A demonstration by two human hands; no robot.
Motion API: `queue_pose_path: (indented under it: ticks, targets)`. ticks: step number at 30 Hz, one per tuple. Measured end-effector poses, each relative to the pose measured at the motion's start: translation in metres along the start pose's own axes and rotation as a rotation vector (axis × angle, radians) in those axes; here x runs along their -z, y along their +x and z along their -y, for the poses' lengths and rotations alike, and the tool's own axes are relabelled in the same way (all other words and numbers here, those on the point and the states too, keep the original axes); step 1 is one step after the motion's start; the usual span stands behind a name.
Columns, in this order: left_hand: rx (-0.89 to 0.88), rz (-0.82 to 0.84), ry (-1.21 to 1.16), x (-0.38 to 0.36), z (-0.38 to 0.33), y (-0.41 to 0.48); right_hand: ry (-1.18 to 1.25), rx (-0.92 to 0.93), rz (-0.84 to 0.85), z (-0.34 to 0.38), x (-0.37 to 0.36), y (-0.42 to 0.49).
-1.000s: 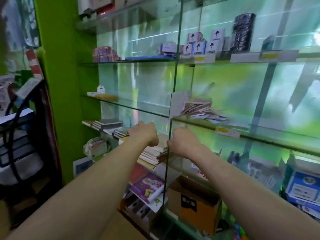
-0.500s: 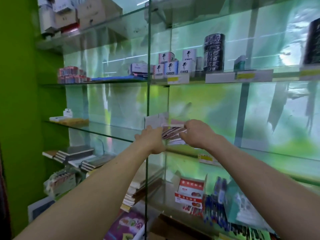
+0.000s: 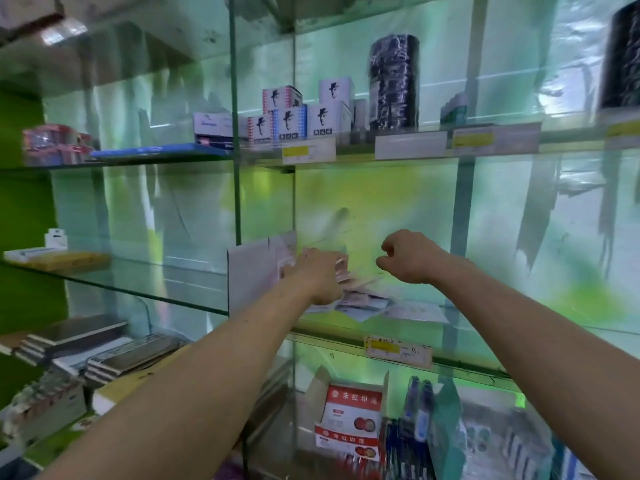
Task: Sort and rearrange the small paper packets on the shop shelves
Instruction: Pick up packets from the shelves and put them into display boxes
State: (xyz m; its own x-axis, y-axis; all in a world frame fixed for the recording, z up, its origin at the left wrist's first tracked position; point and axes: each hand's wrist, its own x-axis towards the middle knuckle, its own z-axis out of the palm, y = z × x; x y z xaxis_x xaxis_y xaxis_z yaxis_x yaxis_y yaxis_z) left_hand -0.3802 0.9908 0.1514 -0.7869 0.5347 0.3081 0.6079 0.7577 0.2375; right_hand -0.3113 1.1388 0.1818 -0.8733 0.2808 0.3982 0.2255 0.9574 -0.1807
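Head view, wide-angle and smeared by motion, was all I had to work from at my remote station. The left hand [image 3: 318, 275] was extended to the middle glass shelf [image 3: 485, 372], just right of a white card [image 3: 249, 271] standing on edge beside the glass upright. Its fingers were curled and, as far as the blur allowed me to judge, gripped a small stack [image 3: 341, 270] of pink-edged packets. The right hand [image 3: 408, 258] was held near it but apart from it, above the shelf, knuckles up, fingers clenched with the thumb against the forefinger. I noted nothing in it. Other paper packets [image 3: 360, 301] lay loose and overlapping on the same shelf, below and between the two hands, with a pale one lying flat a little further right. A price label [image 3: 398, 351] with a yellow band was fixed to the front rim of that shelf. On the shelf above I recorded white boxes [image 3: 289, 121] printed with a black figure, stacked in two tiers, and a tall black wrapped roll [image 3: 394, 81] to their right. Below the working shelf stood red-and-white boxes [image 3: 349, 420] with blue pens [image 3: 415, 420] just beside them. Stacked notebooks [image 3: 86, 344] lay in the bay to the left.
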Motion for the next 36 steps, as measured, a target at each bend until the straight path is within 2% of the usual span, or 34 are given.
queue_pose_path:
  ticks: [6, 10, 18, 23, 26, 29, 33, 36]
  targets:
    - [-0.095, 0.053, 0.059, -0.017, -0.014, 0.036, 0.006, -0.061, 0.045, -0.023, -0.013, 0.006]
    - [-0.177, 0.021, 0.129, -0.020, -0.011, 0.059, -0.002, -0.089, 0.075, -0.035, -0.021, 0.013]
    - [-0.330, -0.024, 0.141, -0.024, 0.023, 0.076, -0.020, 0.018, 0.074, -0.006, -0.061, 0.029]
    - [-0.383, 0.165, 0.177, -0.025, 0.036, 0.073, -0.144, -0.024, 0.136, 0.004, -0.097, 0.048]
    - [-0.359, 0.149, 0.141, -0.032, 0.038, 0.076, -0.152, -0.052, 0.054, 0.004, -0.100, 0.052]
    - [-0.374, 0.040, 0.047, -0.035, 0.037, 0.082, -0.075, 0.004, -0.115, 0.000, -0.079, 0.048]
    - [-0.358, -0.115, -0.050, -0.032, 0.029, 0.085, 0.109, 0.030, -0.265, -0.007, -0.055, 0.041]
    - [-0.330, -0.194, -0.217, -0.033, 0.020, 0.083, 0.361, -0.032, -0.321, -0.013, -0.048, 0.038]
